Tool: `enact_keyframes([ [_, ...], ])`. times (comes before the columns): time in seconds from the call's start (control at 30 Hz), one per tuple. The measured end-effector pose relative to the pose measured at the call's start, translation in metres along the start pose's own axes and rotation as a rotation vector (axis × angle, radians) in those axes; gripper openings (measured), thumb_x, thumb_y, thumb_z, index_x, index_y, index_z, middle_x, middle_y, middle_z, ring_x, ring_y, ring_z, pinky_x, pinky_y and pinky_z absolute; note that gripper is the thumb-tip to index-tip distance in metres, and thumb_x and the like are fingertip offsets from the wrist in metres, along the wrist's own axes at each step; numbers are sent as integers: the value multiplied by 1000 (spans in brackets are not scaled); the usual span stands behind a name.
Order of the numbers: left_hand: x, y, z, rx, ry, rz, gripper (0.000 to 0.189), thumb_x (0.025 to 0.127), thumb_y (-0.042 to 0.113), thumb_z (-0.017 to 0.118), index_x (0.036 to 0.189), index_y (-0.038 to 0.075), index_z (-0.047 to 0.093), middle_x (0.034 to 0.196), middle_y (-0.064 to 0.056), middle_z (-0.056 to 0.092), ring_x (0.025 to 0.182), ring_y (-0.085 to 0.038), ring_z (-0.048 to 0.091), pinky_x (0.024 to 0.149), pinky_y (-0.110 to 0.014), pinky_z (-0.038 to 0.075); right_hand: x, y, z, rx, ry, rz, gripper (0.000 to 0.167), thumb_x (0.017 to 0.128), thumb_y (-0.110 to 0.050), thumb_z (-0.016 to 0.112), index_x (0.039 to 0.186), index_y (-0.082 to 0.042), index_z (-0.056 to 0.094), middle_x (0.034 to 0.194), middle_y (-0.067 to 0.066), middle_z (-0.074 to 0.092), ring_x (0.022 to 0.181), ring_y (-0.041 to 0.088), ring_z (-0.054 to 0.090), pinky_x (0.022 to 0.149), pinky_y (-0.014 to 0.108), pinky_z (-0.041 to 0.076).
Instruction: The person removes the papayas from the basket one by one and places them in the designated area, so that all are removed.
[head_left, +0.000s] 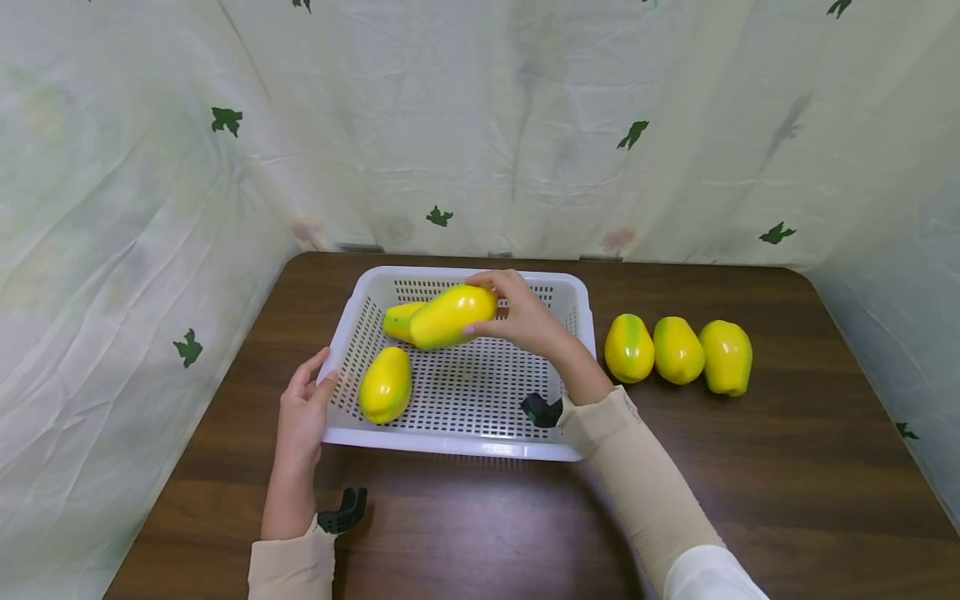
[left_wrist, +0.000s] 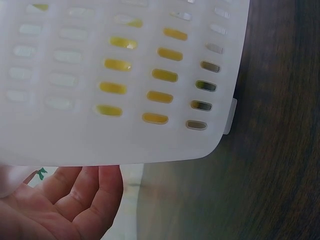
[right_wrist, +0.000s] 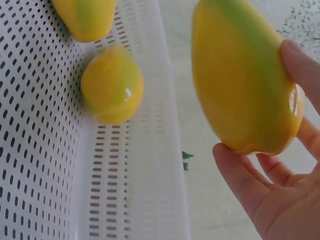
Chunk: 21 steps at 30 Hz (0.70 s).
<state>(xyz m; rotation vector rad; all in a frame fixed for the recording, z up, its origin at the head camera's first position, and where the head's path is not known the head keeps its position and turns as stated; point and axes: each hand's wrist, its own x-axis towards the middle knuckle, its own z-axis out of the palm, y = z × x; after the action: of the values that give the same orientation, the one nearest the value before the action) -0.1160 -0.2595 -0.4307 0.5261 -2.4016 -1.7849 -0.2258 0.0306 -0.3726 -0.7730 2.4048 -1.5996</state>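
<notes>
My right hand (head_left: 528, 321) grips a yellow papaya (head_left: 450, 318) with a greenish tint by one end, thumb and fingers spread round it. In the right wrist view this papaya (right_wrist: 240, 80) appears raised above the basket. The white perforated basket (head_left: 450, 447) holds a papaya (head_left: 386, 386) near its left side and another papaya (head_left: 400, 322) at the back left, partly hidden behind the held one. At the basket's left rim, my left hand (head_left: 298, 417) holds on with thumb and fingers; its curled fingers (left_wrist: 107, 200) show at the rim in the left wrist view.
Right of the basket stand three more papayas, a left one (head_left: 629, 348), a middle one (head_left: 678, 350) and a right one (head_left: 726, 357), in a row on the dark wooden table (head_left: 795, 467). A pale patterned curtain (head_left: 555, 167) encloses the table's back and sides.
</notes>
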Motion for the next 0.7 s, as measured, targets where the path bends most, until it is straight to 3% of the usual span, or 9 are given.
enact_keyframes([
  [0.33,0,0,1,1,5,-7,47,92,39,46,137,31,36,128,-10,49,105,-28,53,84,-48,44,-27,-29,-12,74,114,-26,57,77,-12,72,126,-3,45,121,15,35,105,28,41,91,38,41],
  [0.7,2,0,-1,-1,5,4,47,93,37,44,138,27,36,126,-14,51,101,-26,55,85,-50,43,-43,3,-22,13,263,-80,61,73,-29,74,127,-17,48,124,4,37,103,22,41,87,38,43],
])
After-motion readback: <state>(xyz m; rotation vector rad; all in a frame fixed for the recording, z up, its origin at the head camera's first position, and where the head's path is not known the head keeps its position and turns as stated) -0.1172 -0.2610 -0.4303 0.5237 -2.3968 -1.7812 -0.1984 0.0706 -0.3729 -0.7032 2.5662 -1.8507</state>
